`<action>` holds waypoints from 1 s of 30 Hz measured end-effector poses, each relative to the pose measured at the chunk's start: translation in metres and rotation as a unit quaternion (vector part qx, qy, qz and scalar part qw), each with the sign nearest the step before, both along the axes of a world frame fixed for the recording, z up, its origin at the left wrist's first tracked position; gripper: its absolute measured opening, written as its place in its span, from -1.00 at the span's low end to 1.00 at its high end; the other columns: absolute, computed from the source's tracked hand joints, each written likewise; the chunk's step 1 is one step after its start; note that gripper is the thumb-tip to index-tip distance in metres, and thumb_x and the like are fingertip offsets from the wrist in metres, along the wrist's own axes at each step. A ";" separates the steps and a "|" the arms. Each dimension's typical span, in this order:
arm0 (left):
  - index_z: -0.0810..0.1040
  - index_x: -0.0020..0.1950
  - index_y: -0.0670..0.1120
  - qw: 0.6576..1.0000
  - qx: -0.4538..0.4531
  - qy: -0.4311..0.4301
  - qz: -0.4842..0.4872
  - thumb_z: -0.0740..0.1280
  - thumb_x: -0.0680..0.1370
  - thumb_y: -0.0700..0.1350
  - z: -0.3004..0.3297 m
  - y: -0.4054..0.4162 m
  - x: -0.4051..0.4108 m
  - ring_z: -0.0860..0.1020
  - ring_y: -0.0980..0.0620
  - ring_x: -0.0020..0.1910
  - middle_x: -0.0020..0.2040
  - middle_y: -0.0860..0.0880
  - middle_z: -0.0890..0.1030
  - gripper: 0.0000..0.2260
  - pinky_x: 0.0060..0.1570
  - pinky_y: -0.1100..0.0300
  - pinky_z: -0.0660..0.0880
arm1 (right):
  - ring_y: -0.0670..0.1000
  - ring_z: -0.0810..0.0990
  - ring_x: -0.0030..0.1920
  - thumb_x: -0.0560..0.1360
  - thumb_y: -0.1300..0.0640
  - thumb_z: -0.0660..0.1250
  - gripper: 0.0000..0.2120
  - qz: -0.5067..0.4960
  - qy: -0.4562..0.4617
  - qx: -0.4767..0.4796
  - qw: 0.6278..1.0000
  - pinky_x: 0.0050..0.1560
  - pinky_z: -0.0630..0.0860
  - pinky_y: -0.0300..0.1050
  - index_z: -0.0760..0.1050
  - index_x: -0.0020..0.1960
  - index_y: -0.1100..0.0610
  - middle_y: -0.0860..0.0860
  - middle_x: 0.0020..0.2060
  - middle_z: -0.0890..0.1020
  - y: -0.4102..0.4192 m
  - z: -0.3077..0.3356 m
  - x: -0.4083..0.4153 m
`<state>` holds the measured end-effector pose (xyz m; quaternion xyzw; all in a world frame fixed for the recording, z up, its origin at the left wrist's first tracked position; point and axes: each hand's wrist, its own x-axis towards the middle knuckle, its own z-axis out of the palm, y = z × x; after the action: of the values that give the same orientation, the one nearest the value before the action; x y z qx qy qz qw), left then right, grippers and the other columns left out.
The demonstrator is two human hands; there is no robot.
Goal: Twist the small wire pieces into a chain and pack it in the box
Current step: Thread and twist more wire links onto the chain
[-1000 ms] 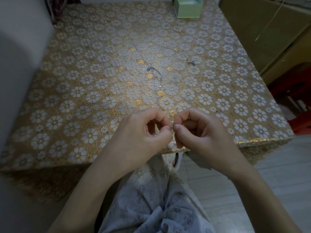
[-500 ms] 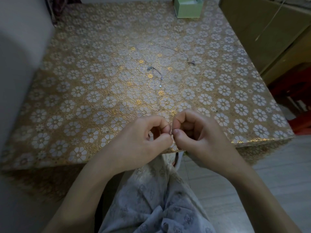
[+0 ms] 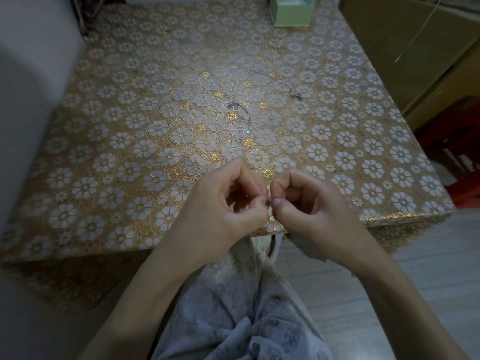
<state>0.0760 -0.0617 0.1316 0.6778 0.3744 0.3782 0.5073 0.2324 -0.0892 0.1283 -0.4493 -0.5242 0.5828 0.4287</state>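
Both hands [image 3: 267,203] pinch, seemingly, one wire piece [image 3: 269,195].

Single head view, close, looking forward-down over lap onto table [image 3: 130,152] near edge.

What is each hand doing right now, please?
Left hand: closed, pinching a small wire piece between thumb and forefinger.
Right hand: closed, pinching the same wire piece from the other side.
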 end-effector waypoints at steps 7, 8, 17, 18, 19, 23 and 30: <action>0.52 -0.15 0.03 0.998 0.023 0.064 0.017 0.26 0.38 -0.02 0.001 -0.001 -0.003 0.54 0.03 -0.29 -0.25 0.00 0.57 -0.90 -0.29 0.08 0.48 | -0.12 0.28 -0.49 0.41 0.22 0.25 -0.86 -0.026 -0.025 0.053 0.998 -0.49 0.21 -0.27 0.43 -0.30 0.05 -0.09 -0.51 0.38 0.002 -0.002 0.001; 0.53 -0.17 0.03 0.996 0.039 0.077 0.032 0.26 0.39 0.00 0.002 -0.002 -0.003 0.51 0.10 -0.30 -0.25 0.04 0.56 -0.90 -0.31 0.21 0.44 | -0.13 0.28 -0.50 0.42 0.23 0.25 -0.86 -0.030 -0.027 0.058 0.997 -0.49 0.22 -0.29 0.42 -0.29 0.07 -0.12 -0.51 0.38 0.002 -0.002 0.001; 0.62 -0.21 0.06 0.986 0.030 0.147 0.071 0.36 0.38 0.04 0.005 -0.006 -0.001 0.49 0.17 -0.33 -0.27 0.13 0.58 -0.91 -0.33 0.43 0.34 | -0.19 0.36 -0.58 0.47 0.21 0.27 -0.93 -0.036 -0.062 0.095 0.993 -0.52 0.24 -0.41 0.42 -0.18 0.16 -0.11 -0.50 0.56 0.000 -0.002 0.000; 0.63 -0.20 0.06 0.986 0.025 0.145 0.072 0.38 0.40 0.03 0.005 -0.006 -0.001 0.50 0.17 -0.33 -0.26 0.12 0.58 -0.92 -0.32 0.43 0.35 | -0.19 0.31 -0.60 0.47 0.21 0.26 -0.94 -0.034 -0.066 0.093 0.993 -0.54 0.20 -0.42 0.42 -0.18 0.16 -0.12 -0.52 0.55 0.000 -0.001 0.001; 0.64 -0.19 0.06 0.987 0.018 0.141 0.073 0.42 0.41 0.02 0.006 -0.006 -0.001 0.51 0.17 -0.32 -0.25 0.12 0.58 -0.94 -0.32 0.42 0.37 | -0.19 0.28 -0.61 0.47 0.20 0.25 -0.95 -0.033 -0.070 0.092 0.993 -0.56 0.18 -0.42 0.43 -0.18 0.15 -0.12 -0.53 0.53 0.000 -0.001 0.001; 0.62 -0.19 0.06 0.987 0.013 0.136 0.081 0.43 0.41 -0.12 0.006 -0.007 0.000 0.52 0.16 -0.30 -0.25 0.11 0.58 -0.93 -0.32 0.37 0.42 | -0.18 0.24 -0.61 0.48 0.17 0.24 -0.95 -0.026 -0.073 0.097 0.992 -0.57 0.17 -0.35 0.43 -0.17 0.11 -0.14 -0.56 0.52 0.000 0.001 0.003; 0.64 -0.17 -0.02 0.989 -0.006 0.114 0.089 0.39 0.43 -0.11 0.009 -0.009 0.001 0.55 0.16 -0.32 -0.25 0.06 0.63 -0.96 -0.34 0.39 0.43 | -0.15 0.34 -0.53 0.47 0.13 0.32 -0.94 -0.041 -0.150 0.153 0.976 -0.49 0.27 -0.31 0.49 -0.17 0.09 -0.20 -0.40 0.59 0.000 0.001 0.004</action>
<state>0.0769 -0.0703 0.1409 0.6773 0.4913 0.3395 0.4298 0.2361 -0.0892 0.1295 -0.4818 -0.6464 0.4037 0.4325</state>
